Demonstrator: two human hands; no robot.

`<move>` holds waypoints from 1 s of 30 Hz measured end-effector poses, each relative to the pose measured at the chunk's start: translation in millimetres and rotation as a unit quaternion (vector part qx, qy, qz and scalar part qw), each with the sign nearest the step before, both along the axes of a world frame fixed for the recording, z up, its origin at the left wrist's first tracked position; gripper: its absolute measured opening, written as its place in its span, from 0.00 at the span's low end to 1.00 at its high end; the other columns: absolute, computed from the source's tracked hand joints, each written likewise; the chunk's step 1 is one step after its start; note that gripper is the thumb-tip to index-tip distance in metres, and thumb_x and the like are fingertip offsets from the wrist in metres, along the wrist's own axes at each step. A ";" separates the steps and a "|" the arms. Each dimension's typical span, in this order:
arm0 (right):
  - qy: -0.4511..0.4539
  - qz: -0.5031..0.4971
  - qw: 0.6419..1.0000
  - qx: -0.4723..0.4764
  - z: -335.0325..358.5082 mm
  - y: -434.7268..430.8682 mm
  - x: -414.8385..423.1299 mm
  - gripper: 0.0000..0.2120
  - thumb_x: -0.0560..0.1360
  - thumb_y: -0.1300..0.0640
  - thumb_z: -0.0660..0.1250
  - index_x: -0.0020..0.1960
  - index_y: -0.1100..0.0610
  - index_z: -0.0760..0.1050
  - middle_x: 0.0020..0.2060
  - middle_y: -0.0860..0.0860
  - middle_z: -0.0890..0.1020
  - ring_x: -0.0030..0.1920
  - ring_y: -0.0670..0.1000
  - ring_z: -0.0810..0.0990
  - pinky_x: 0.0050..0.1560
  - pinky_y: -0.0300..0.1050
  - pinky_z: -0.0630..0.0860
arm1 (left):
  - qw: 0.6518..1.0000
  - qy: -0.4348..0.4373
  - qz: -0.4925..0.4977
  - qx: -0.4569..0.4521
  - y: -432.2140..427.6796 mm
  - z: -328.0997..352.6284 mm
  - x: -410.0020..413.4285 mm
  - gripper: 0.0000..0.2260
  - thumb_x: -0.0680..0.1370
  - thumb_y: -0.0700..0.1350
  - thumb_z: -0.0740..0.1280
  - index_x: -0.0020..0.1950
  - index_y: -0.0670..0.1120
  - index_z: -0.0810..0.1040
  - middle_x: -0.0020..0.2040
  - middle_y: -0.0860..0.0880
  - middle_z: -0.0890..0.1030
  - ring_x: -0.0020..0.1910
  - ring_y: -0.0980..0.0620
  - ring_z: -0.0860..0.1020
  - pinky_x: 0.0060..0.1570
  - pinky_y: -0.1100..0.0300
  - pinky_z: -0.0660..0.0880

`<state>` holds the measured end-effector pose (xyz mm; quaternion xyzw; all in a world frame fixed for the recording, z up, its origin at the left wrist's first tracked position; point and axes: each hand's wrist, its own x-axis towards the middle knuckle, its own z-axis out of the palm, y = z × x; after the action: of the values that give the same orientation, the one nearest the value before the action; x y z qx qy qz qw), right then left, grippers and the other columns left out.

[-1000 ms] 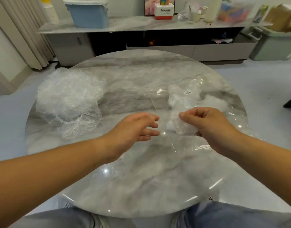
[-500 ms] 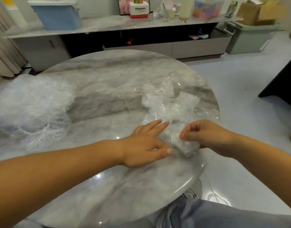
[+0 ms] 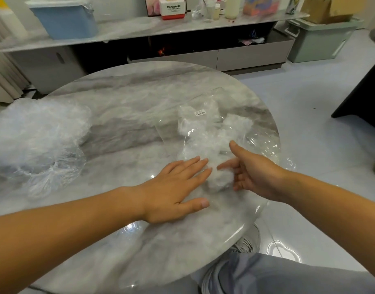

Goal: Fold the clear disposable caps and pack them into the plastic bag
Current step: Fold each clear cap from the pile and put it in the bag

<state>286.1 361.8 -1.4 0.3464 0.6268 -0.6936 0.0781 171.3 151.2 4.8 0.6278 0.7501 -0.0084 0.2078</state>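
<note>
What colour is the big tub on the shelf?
The tub is light blue; the head view shows it.

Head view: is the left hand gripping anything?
No. The left hand lies flat, palm down, with its fingers straight and curled round nothing, and its fingertips are beside the crumpled clear plastic cap.

Brightness: we see a bright, evenly lit room with a cool grey-white cast.
Source: we judge it overhead, from small highlights on the table (image 3: 129, 115).
Glare: we find white spots near the table's front edge, a bright patch on the floor (image 3: 281, 249) and sheen on the bag (image 3: 260, 143).
Shadows: faint and soft-edged under the left hand (image 3: 178, 187).
Blur: we read the frame as slightly soft; the caps (image 3: 38, 134) at left smear into white haze.
Distortion: wide-angle; the shelf (image 3: 140, 32) bows, and the forearms swell toward the lower corners.
Legibility: we can read the box (image 3: 172, 8); the bag's label stays illegible.
</note>
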 end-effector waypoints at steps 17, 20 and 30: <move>0.075 -0.197 0.964 -0.161 -5.2 -23.2 0.6 0.34 0.79 0.35 0.62 0.63 0.66 0.78 0.59 0.60 0.83 0.58 0.55 0.83 0.66 0.53 0.75 | 0.999 0.020 -0.026 0.021 -7.7 -1.9 -2.4 0.37 0.81 0.68 0.46 0.82 0.51 0.37 0.81 0.54 0.34 0.77 0.61 0.29 0.78 0.52 0.34; 0.062 -0.196 0.965 -0.162 -7.8 -25.0 -2.1 0.38 0.78 0.33 0.60 0.64 0.68 0.78 0.63 0.61 0.81 0.56 0.56 0.79 0.63 0.51 0.75 | 0.999 0.011 -0.028 0.023 -7.0 -0.9 -0.4 0.37 0.81 0.67 0.47 0.82 0.51 0.38 0.82 0.54 0.35 0.77 0.61 0.30 0.78 0.52 0.34; 0.135 -0.259 0.913 -0.285 13.6 -33.2 -19.9 0.35 0.78 0.40 0.67 0.74 0.65 0.65 0.71 0.66 0.70 0.65 0.69 0.77 0.67 0.59 0.74 | 0.999 -0.005 -0.027 0.032 -6.5 -3.8 -0.4 0.37 0.81 0.67 0.48 0.83 0.49 0.39 0.82 0.53 0.37 0.78 0.61 0.32 0.79 0.51 0.35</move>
<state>266.2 328.6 12.2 0.3631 0.2953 -0.8787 -0.0941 170.9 144.7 1.0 0.6543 0.7316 0.0132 0.1909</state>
